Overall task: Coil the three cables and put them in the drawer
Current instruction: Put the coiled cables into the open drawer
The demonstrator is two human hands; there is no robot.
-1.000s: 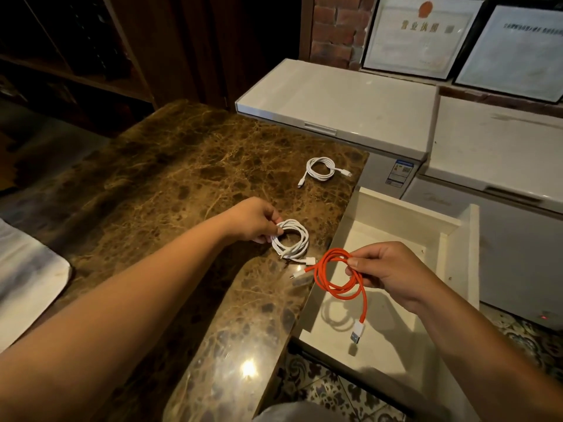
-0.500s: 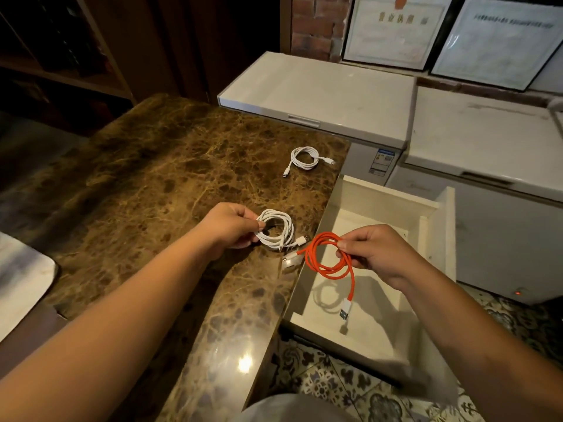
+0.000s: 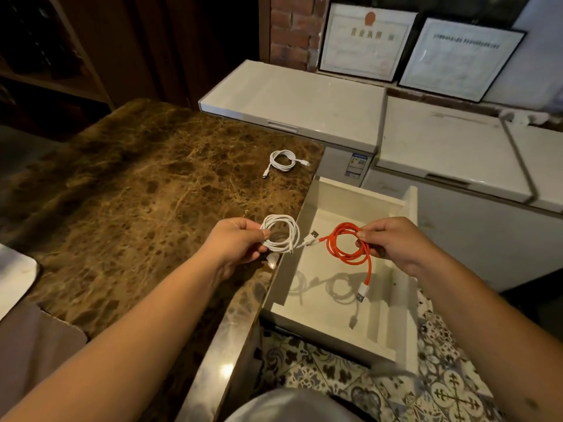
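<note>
We held 1 cable in each of our hands. Our left hand [image 3: 236, 243] pinched a coiled white cable [image 3: 281, 234] at its left side, with the fingers closed on the loops. That coil hung in the air over the right edge of the brown marble bench [image 3: 137, 190], right by the drawer. One white plug from it stuck out to the right, over the drawer.

Our right hand [image 3: 396, 243] pinched a coiled orange cable [image 3: 347, 245] at its right side, fingers closed on it too. The orange coil hung in the air over the open white drawer [image 3: 408, 315]. One end of it hung down with a white and blue plug at the tip. The other end reached left, and its plug was very close to the white cable's plug. We could not tell if the 2 plugs touched.

The drawer was pulled out beside the bench. We saw the shadows of the coils on its floor and no cable lying in it.

A second white cable [image 3: 285, 161] lay coiled on the bench, farther back, near the right edge. It was well apart from our hands.

Behind the bench stood 2 white chest freezers [image 3: 298, 95]. On the wall leaned 2 framed papers [image 3: 365, 41].
</note>
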